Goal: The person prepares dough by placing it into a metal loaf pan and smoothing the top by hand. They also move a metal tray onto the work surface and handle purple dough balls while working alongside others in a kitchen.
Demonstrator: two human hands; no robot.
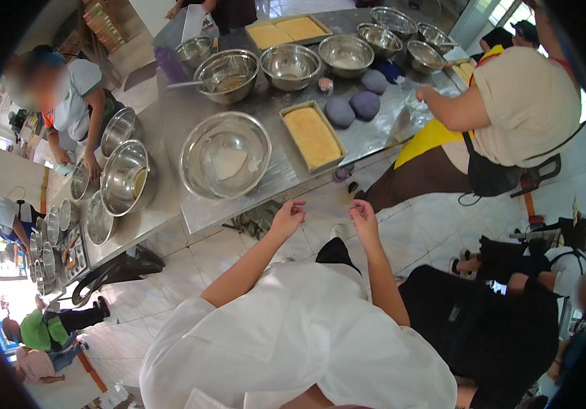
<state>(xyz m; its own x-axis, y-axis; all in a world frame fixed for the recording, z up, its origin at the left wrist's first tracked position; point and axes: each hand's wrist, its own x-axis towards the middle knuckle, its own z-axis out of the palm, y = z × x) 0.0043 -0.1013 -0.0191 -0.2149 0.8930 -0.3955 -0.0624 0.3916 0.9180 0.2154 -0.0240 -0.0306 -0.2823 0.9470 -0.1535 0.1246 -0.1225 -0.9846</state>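
My left hand [289, 221] hovers in front of the steel table's [293, 168] near edge, fingers loosely bent and holding nothing. Level with it on the other side, my right hand [363, 221] is also bare, thumb and fingers slightly apart. Neither touches anything. Nearest the left hand, a large steel mixing bowl [190, 168] holds a pale, whitish substance [229, 162]. A rectangular metal pan [330, 162] of golden sponge cake [312, 137] sits to its right. Beyond the pan lie three purple dough balls [340, 112].
Several steel bowls [290, 67] line the table's back, beside a tray of yellow cake [300, 28]. A person in a yellow apron [418, 145] stands close at right. Another person [86, 97] handles a bowl at left. Someone in black [477, 317] is near my right elbow.
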